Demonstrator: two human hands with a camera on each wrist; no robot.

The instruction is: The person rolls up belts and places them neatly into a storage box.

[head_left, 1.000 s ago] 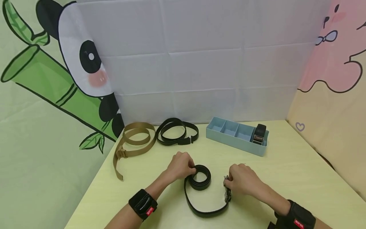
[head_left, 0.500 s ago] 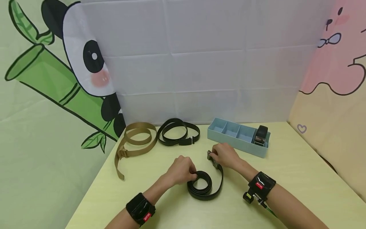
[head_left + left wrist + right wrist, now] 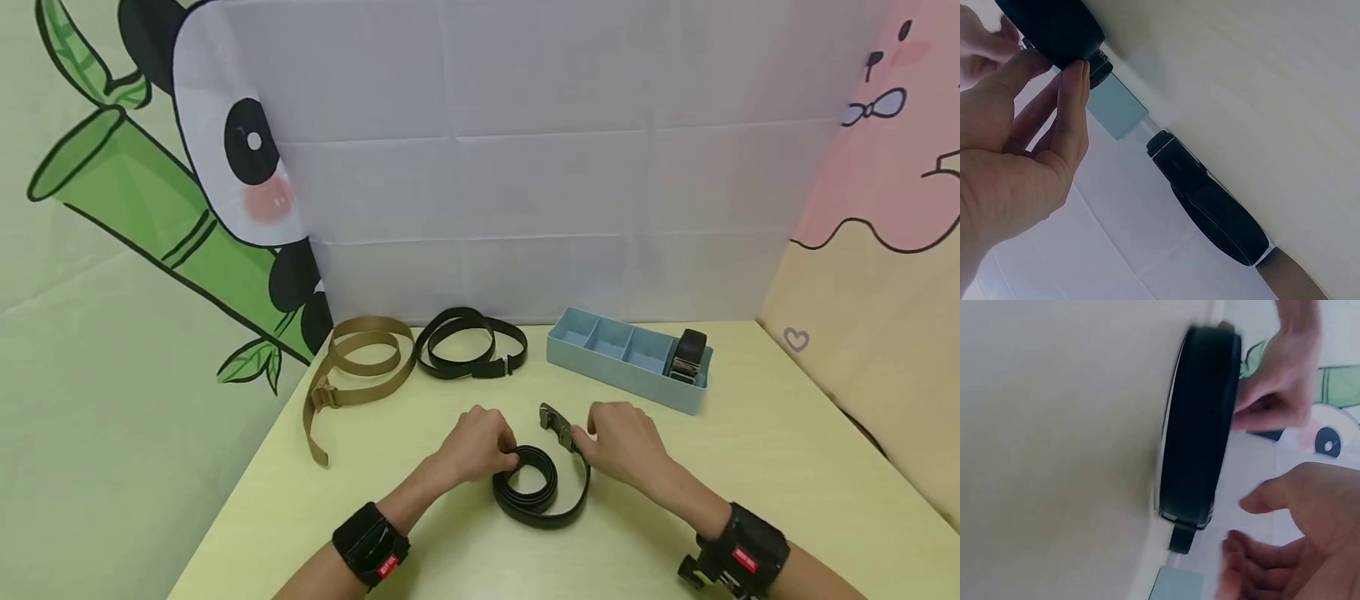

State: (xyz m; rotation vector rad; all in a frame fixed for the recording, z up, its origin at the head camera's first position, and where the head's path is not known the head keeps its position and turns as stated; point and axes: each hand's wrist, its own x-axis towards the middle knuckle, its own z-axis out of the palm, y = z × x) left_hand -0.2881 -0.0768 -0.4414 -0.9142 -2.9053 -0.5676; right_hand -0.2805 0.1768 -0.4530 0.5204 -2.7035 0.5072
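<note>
A black belt (image 3: 543,518) stands on its edge on the table, wound into a tight coil with a loose outer turn. Its metal buckle (image 3: 557,423) lies beyond the coil, at the free end. My left hand (image 3: 474,446) pinches the coil's left side between thumb and fingers; the left wrist view shows that hand (image 3: 1035,144) at the belt's lower edge. My right hand (image 3: 626,442) is beside the strap near the buckle. In the right wrist view, the thumb and fingers of this hand (image 3: 1304,531) are spread with a gap between them.
At the back left lie a tan webbing belt (image 3: 371,392) and a looped black belt (image 3: 468,367). A light-blue divided box (image 3: 626,379) stands at the back right, with a rolled black belt (image 3: 686,354) in its right end compartment. A white cloth (image 3: 480,183) hangs behind the table.
My right hand carried the buckle end away from me and leftward round the coil, then drew back right, off the buckle. The left hand keeps pinching the coil.
</note>
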